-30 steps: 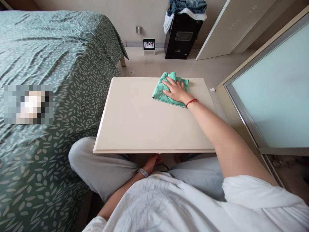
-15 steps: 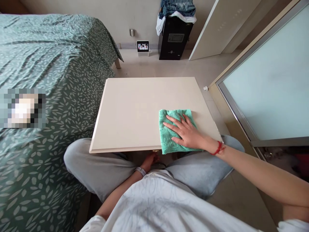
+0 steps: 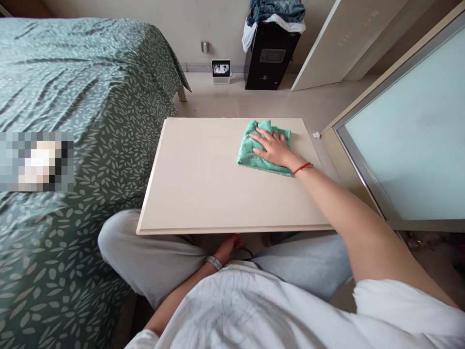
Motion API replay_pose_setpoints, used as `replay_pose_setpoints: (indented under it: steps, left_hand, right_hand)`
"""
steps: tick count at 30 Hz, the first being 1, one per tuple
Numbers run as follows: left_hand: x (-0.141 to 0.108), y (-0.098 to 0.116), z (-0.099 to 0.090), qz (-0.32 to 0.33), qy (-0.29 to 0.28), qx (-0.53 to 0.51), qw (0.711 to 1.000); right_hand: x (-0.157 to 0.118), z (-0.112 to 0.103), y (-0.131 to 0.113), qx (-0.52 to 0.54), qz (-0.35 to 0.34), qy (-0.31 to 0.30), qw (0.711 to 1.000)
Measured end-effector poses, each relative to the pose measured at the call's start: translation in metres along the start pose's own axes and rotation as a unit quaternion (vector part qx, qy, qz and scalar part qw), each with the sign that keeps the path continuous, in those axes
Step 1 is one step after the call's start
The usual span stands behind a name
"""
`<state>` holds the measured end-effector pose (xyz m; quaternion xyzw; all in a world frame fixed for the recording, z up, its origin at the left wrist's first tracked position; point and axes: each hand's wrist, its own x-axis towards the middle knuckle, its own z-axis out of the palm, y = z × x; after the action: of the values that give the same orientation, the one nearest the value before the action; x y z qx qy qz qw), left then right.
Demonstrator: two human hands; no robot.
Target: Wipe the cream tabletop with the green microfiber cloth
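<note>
My right hand (image 3: 273, 148) lies on a green cloth (image 3: 250, 154), fingers spread, pressing it to the cream tabletop (image 3: 203, 174). The cloth is rumpled under the fingers and sits at the far right part of the top. A red string circles that wrist. In my lap, just below the table's near edge, my left hand (image 3: 227, 246) rests with its fingers curled in. What those fingers hold, if anything, is hidden. A pale watch band (image 3: 214, 262) is on the left wrist.
A bed with a green leaf-patterned cover (image 3: 109, 145) stands at left. Beyond the table are a small screen (image 3: 221, 69) and a black cabinet (image 3: 267, 58) with clothes on top. A frosted sliding panel (image 3: 410, 131) flanks the right side. My knees are under the table's near edge.
My right hand has slid the green cloth away from me, from the near edge to the far part of the tabletop. The cloth is more bunched. My left hand stays in my lap.
</note>
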<state>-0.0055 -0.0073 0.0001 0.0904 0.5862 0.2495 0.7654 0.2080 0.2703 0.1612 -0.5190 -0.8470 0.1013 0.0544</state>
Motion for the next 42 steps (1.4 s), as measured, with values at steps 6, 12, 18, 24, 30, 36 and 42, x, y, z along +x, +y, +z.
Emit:
replay_pose_setpoints:
  steps: [6,12,18,24,30,36,42]
  left_hand:
    - [-0.006,0.004,0.001,0.005,0.009,-0.005,1.0]
    - [-0.006,0.005,0.001,0.012,0.006,-0.005,1.0]
    - [-0.005,0.006,0.001,0.01,0.005,0.001,1.0]
    - [-0.004,0.004,0.0,0.007,0.0,0.004,1.0]
    - [-0.001,0.001,0.0,0.002,-0.001,0.006,1.0]
    - [0.001,0.0,0.0,-0.002,-0.002,0.005,1.0]
    - [0.001,0.001,0.0,-0.005,0.006,0.004,1.0]
  right_hand:
    - [0.058,-0.007,0.014,0.009,0.059,0.005,0.998]
    - [0.059,-0.002,0.018,0.014,0.069,0.023,0.997]
    - [-0.005,0.004,-0.008,-0.001,0.035,0.015,0.999]
    - [-0.122,0.014,-0.044,-0.029,-0.018,0.0,0.999]
    - [-0.218,0.023,-0.063,-0.024,-0.03,-0.024,0.999]
    - [-0.193,0.017,-0.045,-0.008,-0.031,-0.031,0.999]
    - [-0.079,0.009,-0.005,-0.001,0.009,0.011,1.0]
